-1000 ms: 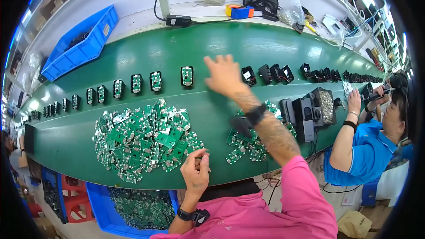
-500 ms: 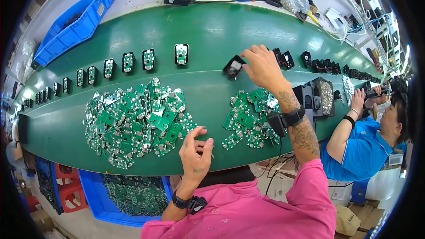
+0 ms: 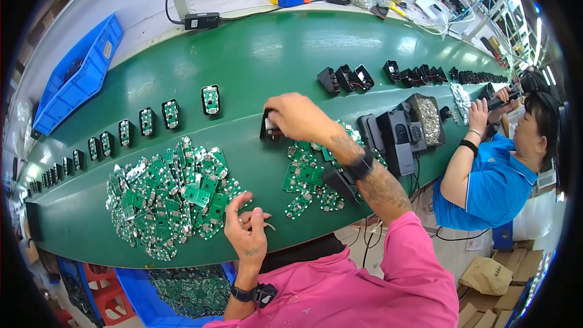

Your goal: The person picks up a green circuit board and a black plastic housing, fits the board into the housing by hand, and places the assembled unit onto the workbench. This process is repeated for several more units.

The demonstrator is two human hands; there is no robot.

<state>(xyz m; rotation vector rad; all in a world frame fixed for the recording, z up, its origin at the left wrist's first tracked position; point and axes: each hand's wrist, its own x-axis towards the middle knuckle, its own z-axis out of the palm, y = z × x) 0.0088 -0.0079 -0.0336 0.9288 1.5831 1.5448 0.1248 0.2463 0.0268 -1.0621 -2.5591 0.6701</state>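
Head view. I see the right hand (image 3: 300, 123) above the near half of the green workbench (image 3: 255, 54), fingers bent down and closed on a black plastic housing (image 3: 268, 131). The grip looks like a pinch on the housing's upper part; the fingertips are partly hidden, and I cannot tell whether the housing touches the bench.

Left hand (image 3: 246, 231): just beside the large pile of green circuit boards (image 3: 173, 200), palm turned inward, thumb and index finger apart, the others curled. A thin pale sliver shows past the fingers; I cannot tell whether it is gripped.

Left of the held housing I note a row of black housings with boards seated inside, the nearest one (image 3: 211, 101) upright. A smaller board pile (image 3: 306, 176) lies near the right forearm. Farther right, I record open housings (image 3: 346, 78), then a co-worker in a blue shirt (image 3: 486, 179).
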